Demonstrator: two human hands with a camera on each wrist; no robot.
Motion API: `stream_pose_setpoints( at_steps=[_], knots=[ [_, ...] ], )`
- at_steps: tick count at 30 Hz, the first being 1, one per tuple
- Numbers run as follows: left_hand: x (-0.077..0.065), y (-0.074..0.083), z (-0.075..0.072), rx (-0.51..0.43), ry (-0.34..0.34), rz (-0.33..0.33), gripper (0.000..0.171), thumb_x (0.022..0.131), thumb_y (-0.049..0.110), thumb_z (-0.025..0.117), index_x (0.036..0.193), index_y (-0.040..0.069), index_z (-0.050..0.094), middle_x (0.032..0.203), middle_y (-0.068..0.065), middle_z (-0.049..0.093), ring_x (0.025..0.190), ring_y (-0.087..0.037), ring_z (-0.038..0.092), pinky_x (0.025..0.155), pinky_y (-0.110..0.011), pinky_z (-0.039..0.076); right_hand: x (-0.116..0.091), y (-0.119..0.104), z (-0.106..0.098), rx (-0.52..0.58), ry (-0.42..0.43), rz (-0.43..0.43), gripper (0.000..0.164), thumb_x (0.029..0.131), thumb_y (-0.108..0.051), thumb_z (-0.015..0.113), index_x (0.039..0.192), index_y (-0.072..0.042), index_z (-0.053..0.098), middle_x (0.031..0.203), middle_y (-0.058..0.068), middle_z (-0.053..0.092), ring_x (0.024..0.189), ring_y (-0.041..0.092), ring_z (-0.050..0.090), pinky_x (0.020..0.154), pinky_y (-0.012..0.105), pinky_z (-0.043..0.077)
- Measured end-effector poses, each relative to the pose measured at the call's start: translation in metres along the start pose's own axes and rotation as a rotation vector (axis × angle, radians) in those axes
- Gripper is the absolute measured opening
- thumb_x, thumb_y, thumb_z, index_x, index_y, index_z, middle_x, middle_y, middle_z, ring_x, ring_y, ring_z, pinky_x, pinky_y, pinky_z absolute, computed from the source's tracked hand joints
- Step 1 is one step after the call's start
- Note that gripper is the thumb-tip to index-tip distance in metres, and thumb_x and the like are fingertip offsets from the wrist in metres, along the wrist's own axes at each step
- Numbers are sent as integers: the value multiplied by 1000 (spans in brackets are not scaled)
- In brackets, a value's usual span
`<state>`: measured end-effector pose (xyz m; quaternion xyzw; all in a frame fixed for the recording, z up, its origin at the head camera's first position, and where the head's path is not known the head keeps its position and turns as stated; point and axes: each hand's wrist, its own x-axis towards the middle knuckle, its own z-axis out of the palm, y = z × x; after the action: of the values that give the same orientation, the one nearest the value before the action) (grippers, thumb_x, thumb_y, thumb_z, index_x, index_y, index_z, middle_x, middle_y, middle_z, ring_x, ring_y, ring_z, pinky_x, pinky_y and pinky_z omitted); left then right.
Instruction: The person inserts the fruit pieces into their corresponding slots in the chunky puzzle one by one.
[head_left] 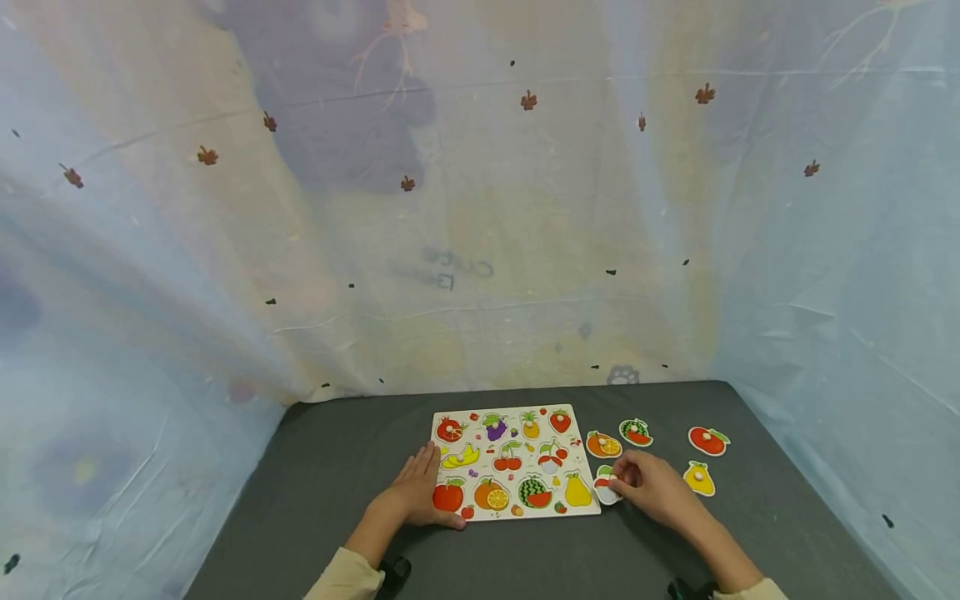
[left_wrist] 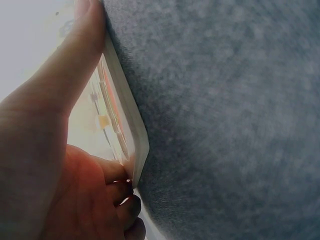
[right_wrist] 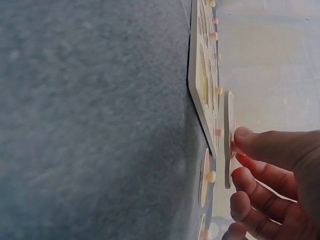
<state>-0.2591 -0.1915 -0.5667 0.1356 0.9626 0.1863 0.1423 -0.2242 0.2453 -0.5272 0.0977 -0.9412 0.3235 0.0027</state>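
A white wooden fruit puzzle board lies on the dark table. My left hand rests at its lower left corner, fingers straight along the left edge and thumb by the front edge; the left wrist view shows the thumb against the board too. Just off the board's right edge, my right hand pinches a puzzle piece with green and red on it; its exact fruit is partly hidden. In the right wrist view, thumb and fingertips hold this piece by its small knob, tilted on edge from that angle.
Loose knobbed pieces lie right of the board: an orange, a watermelon, a red fruit and a yellow pear. A patterned pale sheet hangs behind the table and along both sides.
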Motion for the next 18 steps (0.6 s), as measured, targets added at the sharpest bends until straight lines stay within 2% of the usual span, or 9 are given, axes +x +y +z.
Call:
stream_pose_setpoints(
  at_steps=[5,8,12,18],
  knots=[
    [-4,7,-7,-13,-13,-5,154,65,80,89,168,-6,14,177,-26,10,164,-45,11,133,-58,9,6,-7,2,-9,12,2,18,93,-21,86,94,-19,69,76,-6,57,64,11,50,58,28,41],
    [-2,4,-4,5,-10,-4,154,65,82,87,169,-5,13,177,-26,10,164,-44,10,134,-58,8,10,-10,4,-10,9,1,17,93,-21,86,94,-19,69,76,-6,57,64,10,50,58,27,41],
    [-1,3,-1,15,-10,-6,155,65,83,86,169,-5,12,178,-25,10,164,-43,10,134,-58,7,14,-14,5,-4,9,-36,16,95,-22,85,95,-18,69,78,-7,58,64,8,50,58,27,41],
    [-8,13,-10,10,-20,-16,151,67,76,91,167,-8,15,177,-27,12,163,-45,12,134,-58,10,22,-21,9,-10,10,-70,18,94,-22,85,93,-18,67,78,-7,57,65,7,50,59,27,42]
  ],
)
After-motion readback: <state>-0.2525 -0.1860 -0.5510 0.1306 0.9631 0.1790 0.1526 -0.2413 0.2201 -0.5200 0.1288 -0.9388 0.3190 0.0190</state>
